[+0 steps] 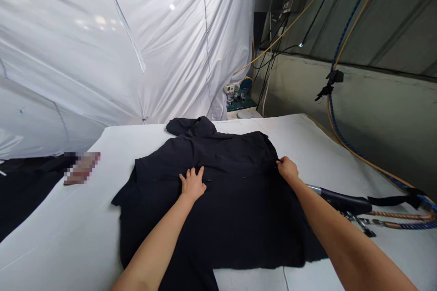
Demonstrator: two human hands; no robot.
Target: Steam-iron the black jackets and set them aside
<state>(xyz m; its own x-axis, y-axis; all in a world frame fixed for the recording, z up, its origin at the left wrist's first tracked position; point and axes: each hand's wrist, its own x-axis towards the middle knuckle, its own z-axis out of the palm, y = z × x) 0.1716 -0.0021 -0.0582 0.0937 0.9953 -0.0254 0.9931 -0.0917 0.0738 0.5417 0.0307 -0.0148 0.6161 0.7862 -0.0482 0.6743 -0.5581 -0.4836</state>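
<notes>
Black fabric garment (218, 191) — spread flat on white padded table (85, 218). Left hand (193, 184): open palm pressing mid-cloth, anchoring it. Right hand (287, 169): pinching right edge taut. Black-handled steam iron (341, 201) — parked beside the right forearm.

A single head-worn camera looks forward and down from close above the white table (85, 218), which fills the lower half of the frame. Both forearms enter from the bottom edge. White sheeting (102, 45) closes the upper left; a grey wall (375, 95) fills the upper right.
</notes>
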